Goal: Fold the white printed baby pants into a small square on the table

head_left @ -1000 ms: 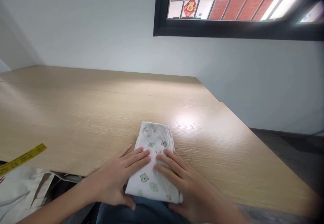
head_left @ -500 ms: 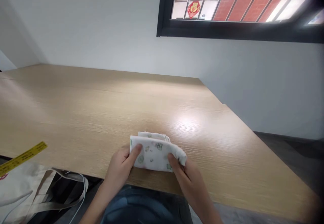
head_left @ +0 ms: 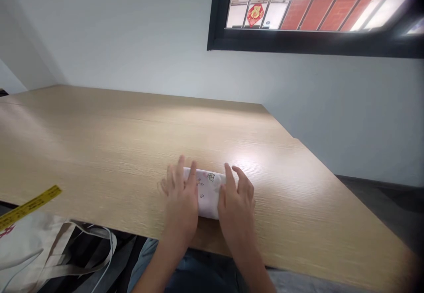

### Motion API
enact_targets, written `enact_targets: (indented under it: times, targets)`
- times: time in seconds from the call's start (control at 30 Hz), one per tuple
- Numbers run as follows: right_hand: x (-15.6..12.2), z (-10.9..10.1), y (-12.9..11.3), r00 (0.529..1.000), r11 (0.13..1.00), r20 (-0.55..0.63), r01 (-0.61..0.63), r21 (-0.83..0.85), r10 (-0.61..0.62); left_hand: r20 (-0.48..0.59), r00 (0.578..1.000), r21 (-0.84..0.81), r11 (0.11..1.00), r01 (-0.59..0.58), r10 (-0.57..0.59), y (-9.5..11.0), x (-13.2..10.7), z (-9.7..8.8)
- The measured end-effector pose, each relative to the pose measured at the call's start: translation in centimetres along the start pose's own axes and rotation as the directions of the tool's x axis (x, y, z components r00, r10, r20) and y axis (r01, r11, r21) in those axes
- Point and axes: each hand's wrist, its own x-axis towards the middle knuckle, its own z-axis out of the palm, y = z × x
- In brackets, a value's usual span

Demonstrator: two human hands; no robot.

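A folded white cloth point(head_left: 208, 195) with small printed figures lies on the wooden table near its front edge. My left hand point(head_left: 182, 200) rests over the cloth's left end, palm down, fingers stretched forward and apart. Over the right end lies my right hand point(head_left: 236, 200), its fingers also spread and slightly bent. Neither hand grips the cloth; both seem to touch it from above. The cloth's two ends are hidden under the hands, and only its middle shows between them.
The wide wooden table point(head_left: 115, 138) reaches back to a pale wall. A yellow printed strip point(head_left: 31, 205) juts in at the left edge. Below it, beside the table, is a cream cloth bag point(head_left: 29, 244) with straps and a cord. A barred window point(head_left: 298, 5) is at upper right.
Both hands have let go of their thumb-and-finger hold on the cloth's ends and now lie spread on top of it. The cloth has gone from tilted up to flat on the table.
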Motion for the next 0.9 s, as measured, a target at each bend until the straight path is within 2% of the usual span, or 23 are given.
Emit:
enact_targets:
  times: [0.07, 0.13, 0.2, 0.3, 0.37, 0.43, 0.5, 0.53, 0.67, 0.73, 0.8, 0.9]
  targets:
    - [-0.3, 0.1, -0.9, 0.99, 0.991, 0.056, 0.133, -0.032, -0.131, 0.096, 0.985, 0.008, 0.989, -0.146, 0.145, 0.4, 0.2, 0.1]
    - [-0.5, 0.2, -1.1, 0.971, 0.983, 0.163, 0.181, -0.019, -0.175, 0.179, 0.962, -0.021, 0.979, -0.204, 0.205, 0.0, 0.3, 0.0]
    - [-0.4, 0.0, -0.2, 0.961, 0.994, 0.256, 0.11, 0.0, -0.107, 0.229, 0.963, -0.026, 0.99, -0.142, 0.144, -1.3, 0.1, -0.2]
    - [-0.1, -1.1, 2.8, 0.943, 0.995, 0.329, -0.073, 0.065, 0.048, 0.246, 0.968, -0.015, 0.999, -0.048, 0.05, -4.1, -0.3, -0.7]
    - [-0.2, -2.3, 4.6, 0.946, 0.982, 0.302, -0.159, 0.103, 0.122, 0.244, 0.97, -0.053, 0.999, 0.007, 0.007, -5.5, -0.4, -1.1]
    - [-0.6, -3.5, 5.4, 0.957, 0.971, 0.226, -0.211, 0.116, 0.181, 0.237, 0.97, -0.144, 0.985, 0.096, -0.06, -6.0, -0.1, -1.7]
    - [-1.4, -4.6, 5.0, 0.958, 0.958, 0.182, -0.249, 0.141, 0.222, 0.217, 0.971, -0.256, 0.954, 0.157, -0.101, -5.5, 0.6, -2.1]
    - [-2.0, -4.9, 4.4, 0.955, 0.952, 0.204, -0.252, 0.172, 0.216, 0.204, 0.975, -0.302, 0.941, 0.151, -0.091, -5.1, 1.1, -2.2]
    - [-4.1, -4.8, 1.5, 0.915, 0.934, 0.4, -0.188, 0.303, 0.054, 0.178, 0.98, -0.408, 0.913, -0.01, 0.09, -3.3, 3.1, -2.0]
    - [-4.6, -4.2, 0.8, 0.905, 0.938, 0.425, -0.176, 0.298, 0.035, 0.205, 0.965, -0.443, 0.895, -0.056, 0.162, -2.9, 3.5, -1.9]
    - [-4.3, -3.7, 0.9, 0.915, 0.945, 0.397, -0.193, 0.265, 0.076, 0.222, 0.963, -0.454, 0.89, -0.035, 0.151, -2.8, 3.0, -1.9]
    - [-2.7, -2.9, 1.6, 0.927, 0.951, 0.349, -0.222, 0.215, 0.137, 0.205, 0.978, -0.426, 0.903, 0.058, 0.034, -2.5, 0.8, -1.9]
